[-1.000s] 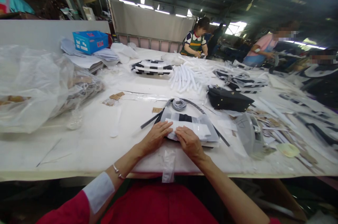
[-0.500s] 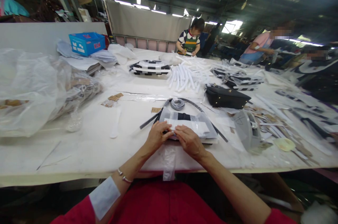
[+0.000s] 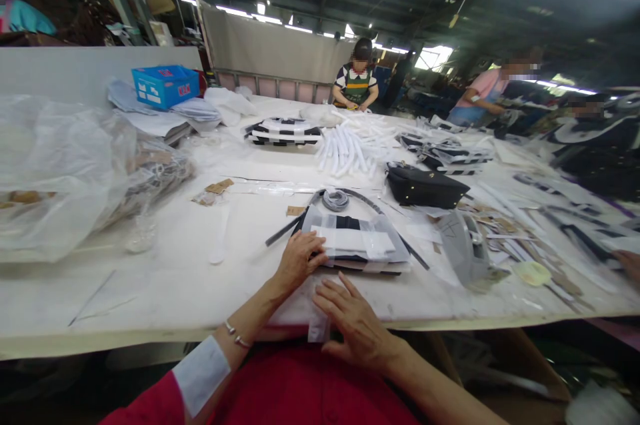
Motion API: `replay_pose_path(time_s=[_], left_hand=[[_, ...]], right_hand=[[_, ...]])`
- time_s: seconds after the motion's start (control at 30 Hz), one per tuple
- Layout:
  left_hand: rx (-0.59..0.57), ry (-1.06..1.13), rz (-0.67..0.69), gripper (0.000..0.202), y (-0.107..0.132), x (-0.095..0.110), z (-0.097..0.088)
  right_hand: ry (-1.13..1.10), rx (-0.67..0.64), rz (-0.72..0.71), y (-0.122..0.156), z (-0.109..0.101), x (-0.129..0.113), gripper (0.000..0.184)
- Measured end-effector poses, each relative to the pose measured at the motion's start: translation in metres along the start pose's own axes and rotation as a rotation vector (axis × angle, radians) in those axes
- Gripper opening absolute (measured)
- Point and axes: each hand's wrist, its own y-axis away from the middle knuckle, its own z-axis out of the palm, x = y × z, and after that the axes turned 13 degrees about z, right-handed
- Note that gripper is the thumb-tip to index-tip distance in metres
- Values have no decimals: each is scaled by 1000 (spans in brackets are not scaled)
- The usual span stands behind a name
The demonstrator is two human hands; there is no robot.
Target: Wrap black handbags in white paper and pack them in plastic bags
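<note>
A flat black-and-white item wrapped in clear plastic [image 3: 357,243] lies on the white table [image 3: 175,278] in front of me. My left hand [image 3: 299,259] rests on its near left corner, fingers curled over the edge. Nearer the table's front edge, my right hand [image 3: 353,318] lies with fingers spread on a strip of clear tape [image 3: 317,327] that hangs over the edge. A dark strap and a coiled grey cord [image 3: 336,199] lie just behind the wrapped item.
A black handbag [image 3: 425,187] sits to the right, a grey tape dispenser [image 3: 467,250] nearer. White foam tubes [image 3: 350,145], striped stacks [image 3: 285,131], a blue box [image 3: 165,85] and bulky plastic bags [image 3: 60,165] fill the rest. Other people work at the far side.
My right hand left the wrapped item and drew back toward me onto the tape strip at the table edge. My left hand stayed on the item's corner.
</note>
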Motion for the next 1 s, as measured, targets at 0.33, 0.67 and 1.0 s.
replay_pose_path(time_s=[0.33, 0.67, 1.0], left_hand=[[-10, -21, 25, 17, 1, 3, -4], [-41, -88, 70, 20, 3, 5, 0], [10, -12, 26, 9, 0, 16, -17]], right_hand=[[-130, 282, -69, -4, 12, -4, 33], [-204, 327, 80, -77, -56, 23, 21], [-313, 187, 527, -130, -54, 67, 20]])
